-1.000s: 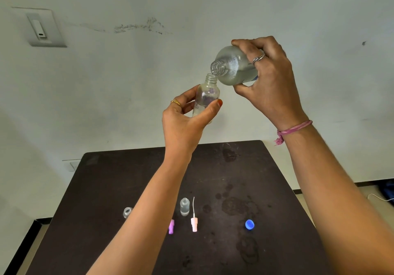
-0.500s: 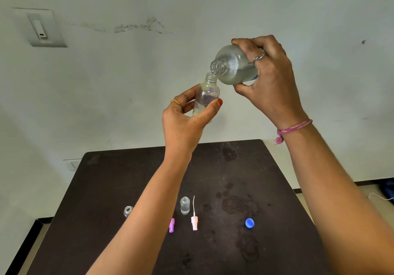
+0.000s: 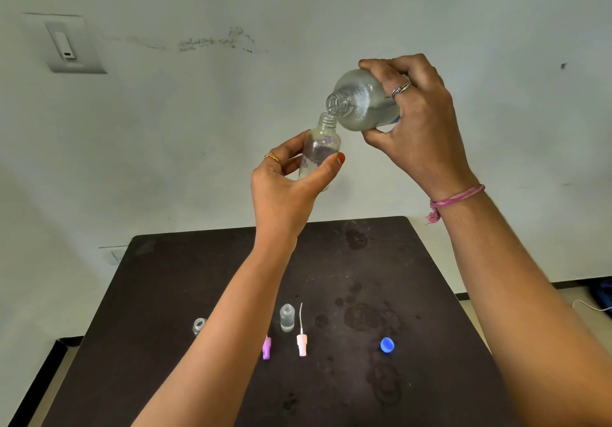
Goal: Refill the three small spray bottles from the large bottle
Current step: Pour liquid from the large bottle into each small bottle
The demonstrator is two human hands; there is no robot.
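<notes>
My right hand (image 3: 420, 128) grips the large clear bottle (image 3: 359, 102), tipped with its open mouth over the neck of a small clear spray bottle (image 3: 319, 148). My left hand (image 3: 284, 188) holds that small bottle upright, high above the table. A second small bottle (image 3: 286, 318) stands open on the dark table (image 3: 364, 261), and a third (image 3: 199, 325) shows beside my left forearm. A pink spray head (image 3: 302, 343) with its tube and a purple spray head (image 3: 266, 348) lie near them.
A blue cap (image 3: 387, 344) lies on the table to the right, among wet patches (image 3: 362, 317). A wall switch (image 3: 66, 44) is on the pale wall behind. A white cable (image 3: 592, 307) lies on the floor at right.
</notes>
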